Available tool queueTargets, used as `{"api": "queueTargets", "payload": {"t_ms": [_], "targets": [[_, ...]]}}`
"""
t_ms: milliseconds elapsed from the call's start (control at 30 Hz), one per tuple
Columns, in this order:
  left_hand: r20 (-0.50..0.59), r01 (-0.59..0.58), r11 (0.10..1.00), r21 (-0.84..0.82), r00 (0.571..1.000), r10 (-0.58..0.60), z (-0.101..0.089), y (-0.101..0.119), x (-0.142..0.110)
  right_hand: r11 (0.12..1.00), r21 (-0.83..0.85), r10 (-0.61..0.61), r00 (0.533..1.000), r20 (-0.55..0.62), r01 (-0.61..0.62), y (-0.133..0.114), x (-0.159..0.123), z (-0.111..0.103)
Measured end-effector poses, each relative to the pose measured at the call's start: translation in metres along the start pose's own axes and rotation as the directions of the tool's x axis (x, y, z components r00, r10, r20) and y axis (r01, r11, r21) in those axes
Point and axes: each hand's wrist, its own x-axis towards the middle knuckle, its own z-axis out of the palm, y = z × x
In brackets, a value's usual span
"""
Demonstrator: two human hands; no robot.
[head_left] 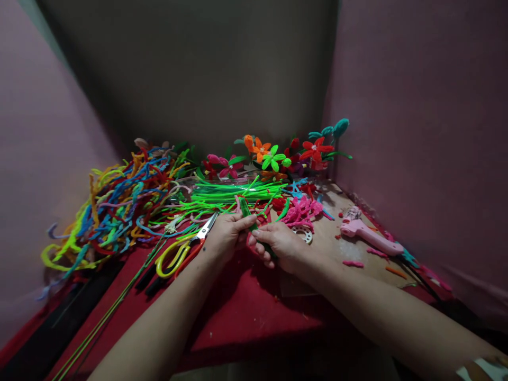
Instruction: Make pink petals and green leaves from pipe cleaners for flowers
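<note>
Between my two hands runs a dark green fuzzy pipe-cleaner piece (245, 207), narrow and leaf-like. My left hand (231, 230) pinches it near the middle, and its upper end sticks up past the thumb. The fingers of my right hand (280, 242) are closed round its lower part. My fingers hide much of the piece. Just left of my left hand lie scissors (180, 255) with yellow and red handles, blades pointing away. Bright pink pipe cleaners (302, 211) and a white ring with holes (305, 234) lie beyond my right hand.
A large tangle of coloured pipe cleaners (115, 206) fills the left side. Bright green stems (238, 191) lie behind my hands, with pipe-cleaner flowers (273, 159) further back. A pink glue gun (371, 235) rests on cardboard (329, 270) at right. Red cloth (254, 317) covers the table; walls enclose it.
</note>
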Motion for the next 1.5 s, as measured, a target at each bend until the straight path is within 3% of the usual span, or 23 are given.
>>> {"api": "queueTargets", "payload": {"t_ms": [100, 233, 333, 500, 600, 933, 1100, 1167, 1267, 1333, 1500], "targets": [[-0.080, -0.029, 0.999, -0.035, 0.996, 0.026, -0.001, -0.002, 0.003, 1.000, -0.005, -0.008, 1.000, 0.030, 0.008, 0.000, 0.004, 0.001], [-0.031, 0.009, 0.995, -0.103, 0.999, -0.012, -0.008, -0.002, 0.007, 0.996, -0.091, 0.025, 0.999, 0.030, -0.022, -0.005, 0.005, 0.001], [-0.058, -0.057, 0.987, -0.150, 0.997, 0.049, -0.014, 0.000, 0.009, 0.991, -0.126, 0.044, 0.999, 0.024, -0.041, -0.008, 0.005, -0.001], [-0.230, -0.216, 0.974, 0.064, 0.947, 0.225, -0.016, 0.005, 0.008, 0.992, -0.067, 0.111, 0.992, 0.051, -0.108, -0.003, 0.009, -0.005], [-0.284, -0.244, 0.961, 0.132, 0.919, 0.272, -0.012, 0.006, 0.006, 0.990, -0.042, 0.134, 0.988, 0.079, -0.131, -0.001, 0.010, -0.007], [-0.304, -0.232, 0.965, -0.126, 0.935, 0.185, -0.016, 0.006, 0.012, 0.997, 0.010, 0.073, 0.990, 0.118, -0.075, -0.001, 0.006, -0.012], [-0.218, -0.115, 0.975, -0.190, 0.973, 0.072, -0.020, 0.007, 0.013, 0.994, -0.052, 0.100, 0.992, 0.080, -0.096, -0.002, 0.005, -0.013], [-0.276, -0.168, 0.982, -0.084, 0.951, 0.139, -0.020, 0.005, 0.013, 0.992, -0.057, 0.119, 0.990, 0.070, -0.115, -0.003, 0.005, -0.013], [-0.385, -0.288, 0.939, 0.188, 0.858, 0.340, -0.019, 0.002, 0.013, 0.990, -0.049, 0.134, 0.987, 0.087, -0.130, -0.004, 0.004, -0.010], [-0.396, -0.302, 0.916, 0.264, 0.832, 0.388, -0.019, 0.000, 0.013, 0.990, -0.047, 0.139, 0.986, 0.091, -0.135, -0.004, 0.005, -0.009], [-0.278, -0.123, 0.992, -0.037, 0.955, 0.108, -0.024, 0.001, 0.016, 0.988, -0.061, 0.148, 0.987, 0.069, -0.144, -0.005, 0.005, -0.013]]}}
